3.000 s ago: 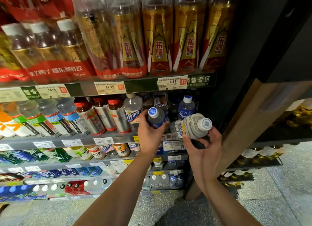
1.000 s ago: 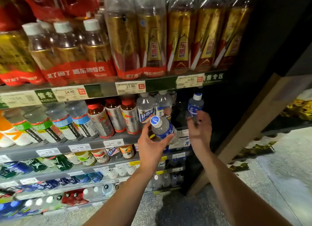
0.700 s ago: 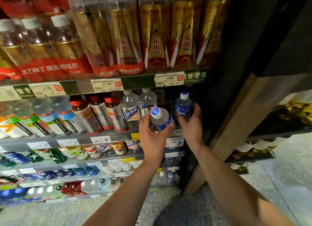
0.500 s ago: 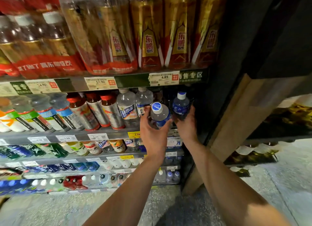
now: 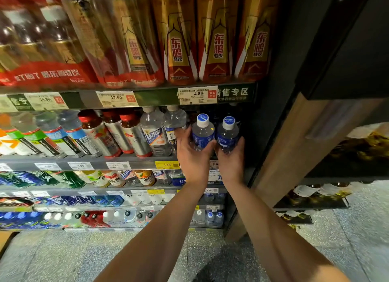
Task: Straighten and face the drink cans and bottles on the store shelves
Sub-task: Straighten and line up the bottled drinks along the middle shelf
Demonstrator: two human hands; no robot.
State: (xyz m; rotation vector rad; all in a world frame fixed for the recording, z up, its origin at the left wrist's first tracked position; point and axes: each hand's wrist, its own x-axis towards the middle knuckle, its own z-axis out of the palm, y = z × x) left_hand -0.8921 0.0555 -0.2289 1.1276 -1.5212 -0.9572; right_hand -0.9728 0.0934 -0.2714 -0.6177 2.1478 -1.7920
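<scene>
On the second shelf's right end [image 5: 147, 160], two clear plastic bottles with blue labels and white-and-blue caps stand upright, touching. Both arms reach forward: the left hand [image 5: 192, 155] wraps its fingers around the left bottle [image 5: 203, 132], the right hand [image 5: 230, 158] around the right bottle [image 5: 228, 134]. Above, a price tag [image 5: 197, 95] reads 4.89.

Two clear bottles w/ blue labels & white-blue caps, left one [image 5: 203, 132] & right one [image 5: 227, 134], upright, side by side, touching, centre-right of frame on 2nd shelf [image 5: 130, 160].

Dim aisle light (left edge blurred)
</scene>
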